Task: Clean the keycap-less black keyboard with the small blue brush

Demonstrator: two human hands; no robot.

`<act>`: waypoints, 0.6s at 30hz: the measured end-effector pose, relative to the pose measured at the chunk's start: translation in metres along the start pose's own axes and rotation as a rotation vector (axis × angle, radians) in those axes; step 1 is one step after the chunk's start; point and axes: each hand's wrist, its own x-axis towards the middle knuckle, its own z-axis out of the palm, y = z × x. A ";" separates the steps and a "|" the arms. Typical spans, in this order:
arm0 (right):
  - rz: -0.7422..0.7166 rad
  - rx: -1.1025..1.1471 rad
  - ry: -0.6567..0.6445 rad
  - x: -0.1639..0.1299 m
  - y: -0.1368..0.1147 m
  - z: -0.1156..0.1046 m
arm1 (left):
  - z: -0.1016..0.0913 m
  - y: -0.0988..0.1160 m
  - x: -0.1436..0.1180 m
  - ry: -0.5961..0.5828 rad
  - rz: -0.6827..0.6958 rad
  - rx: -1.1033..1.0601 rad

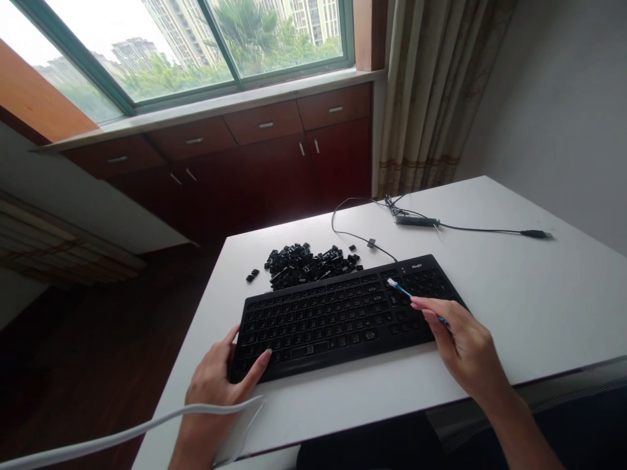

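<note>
A black keyboard [313, 362] with its keycaps off lies at a slant on the white table, its bare key sockets showing. My left hand [220, 372] grips its left end, the thumb on top near the lower corner and the fingers around the side edge. Between the thumb and fingers of my right hand [465, 339] is a blue toothbrush [402, 289] with white bristles. Its head is over the upper right part of the keyboard. Behind the keyboard sits a heap of loose black keycaps [306, 264].
A few stray keycaps [253, 275] lie left of the heap. The keyboard's cable [360, 234] runs back to a bundle and a USB plug [536, 234]. A white cord [147, 424] crosses before my left wrist. The white table [529, 294] ends near the cabinets.
</note>
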 end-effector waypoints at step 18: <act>0.095 -0.029 0.100 -0.006 -0.002 -0.003 | -0.001 0.003 -0.002 -0.010 -0.002 -0.001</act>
